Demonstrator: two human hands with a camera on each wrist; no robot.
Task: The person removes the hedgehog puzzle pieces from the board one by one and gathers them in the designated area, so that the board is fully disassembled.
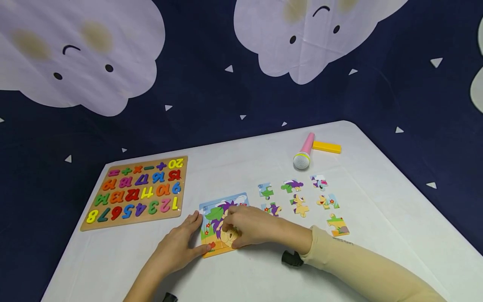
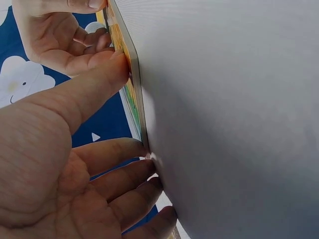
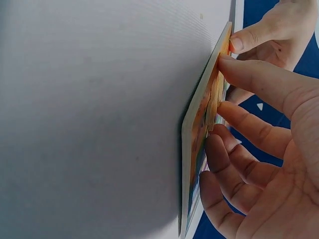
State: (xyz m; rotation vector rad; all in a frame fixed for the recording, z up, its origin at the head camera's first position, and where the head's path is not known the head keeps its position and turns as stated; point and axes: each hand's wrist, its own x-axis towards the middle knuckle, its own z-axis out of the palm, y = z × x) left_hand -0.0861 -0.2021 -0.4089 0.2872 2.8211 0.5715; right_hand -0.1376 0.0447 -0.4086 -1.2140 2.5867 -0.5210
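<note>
A puzzle board (image 1: 215,251) with a purple-haired cartoon figure lies on the white table before me. My left hand (image 1: 177,245) steadies its left side, the thumb on the lower left corner and nearly straight fingers along the edge. Over the board's right part, my right hand (image 1: 250,226) has curled fingers and pinches a puzzle piece (image 3: 213,117) between thumb and fingertips, close over the board's face. The palm hides part of the picture. Right of the board lie several loose puzzle pieces, among them a green-leaf piece (image 1: 266,191) and a grass-and-stone piece (image 1: 338,225).
A wooden number board (image 1: 132,223) with coloured digits lies at the left. Near the far edge are a pink toy microphone (image 1: 306,147) and a yellow block (image 1: 326,147). My right forearm reaches across the table below the loose pieces. A dark cloud-print cloth (image 1: 203,92) hangs behind.
</note>
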